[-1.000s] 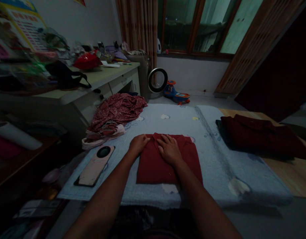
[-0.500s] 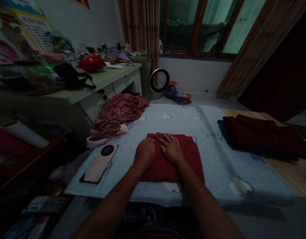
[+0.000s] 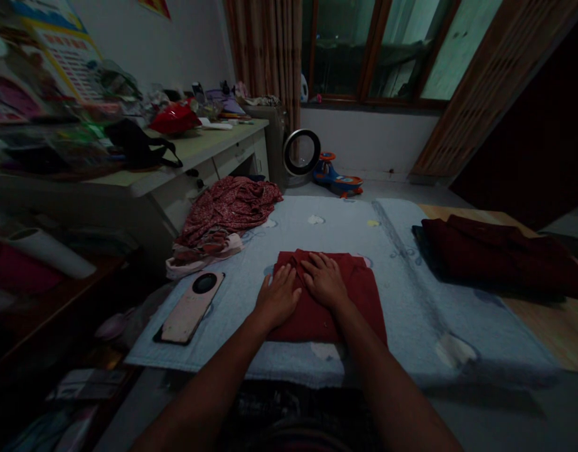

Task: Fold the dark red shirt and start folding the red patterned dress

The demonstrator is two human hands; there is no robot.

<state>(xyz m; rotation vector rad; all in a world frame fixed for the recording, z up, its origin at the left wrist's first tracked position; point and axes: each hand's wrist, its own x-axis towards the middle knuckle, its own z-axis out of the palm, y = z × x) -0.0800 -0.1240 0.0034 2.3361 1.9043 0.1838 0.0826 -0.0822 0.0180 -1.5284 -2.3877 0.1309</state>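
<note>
A folded dark red garment (image 3: pixel 359 295) lies in the middle of a pale blue towel (image 3: pixel 401 326) spread in front of me. My left hand (image 3: pixel 277 296) lies flat on the garment's left part with fingers stretched out. My right hand (image 3: pixel 324 280) rests flat beside it on the garment's upper middle, fingers spread. Both palms press down on the cloth and neither hand grips anything.
A pink phone (image 3: pixel 189 307) lies on the towel's left edge. A crumpled red patterned cloth (image 3: pixel 227 210) sits at the back left. A dark maroon folded pile (image 3: pixel 496 254) lies at the right. A cluttered desk (image 3: pixel 194 150) stands left; a toy car (image 3: pixel 338 177) and a round fan (image 3: pixel 299 152) are beyond.
My left hand slid from the garment's upper left corner inward and down onto the cloth, then flattened with fingers stretched out. My right hand stayed nearly in place.
</note>
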